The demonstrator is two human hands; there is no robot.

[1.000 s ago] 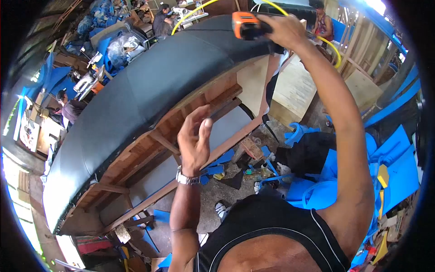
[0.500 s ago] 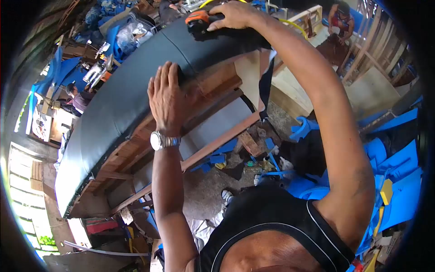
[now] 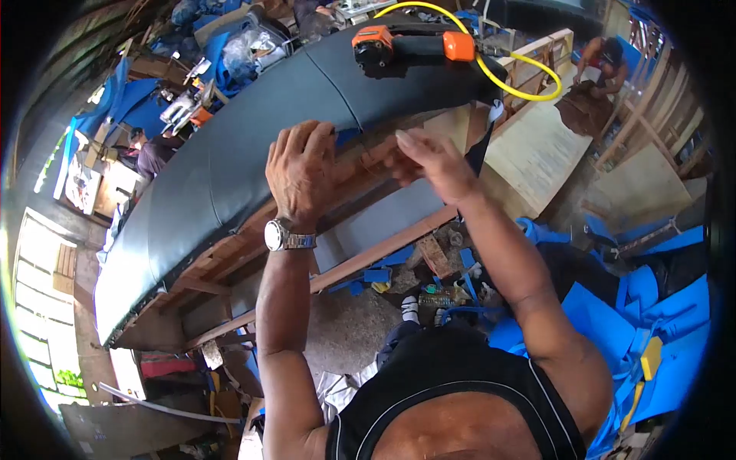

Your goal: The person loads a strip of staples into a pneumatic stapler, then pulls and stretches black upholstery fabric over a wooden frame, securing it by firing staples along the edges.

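Note:
Dark upholstery (image 3: 253, 115) covers the long curved top of a wooden frame (image 3: 383, 244). My left hand (image 3: 300, 165), with a metal watch at the wrist, rests at the near edge of the cover, its fingers bent over the material; what they grip is too small to name. To its right, my right hand (image 3: 437, 162) is in front of the frame's open side, thumb and fingers apart and partly blurred, with nothing seen in it. An orange and black air tool (image 3: 373, 47) lies on the cover, joined to a yellow hose (image 3: 540, 96).
A person (image 3: 606, 65) at the upper right handles brown material beside a pale wooden board (image 3: 537, 161). Another person (image 3: 157, 153) is at the left. Blue sheets (image 3: 675, 330) lie at the right, and scraps litter the floor (image 3: 337, 326).
My right hand has let go of the orange and black tool and moved down to the cover's near edge. The tool now lies on top. My left hand stays at the edge.

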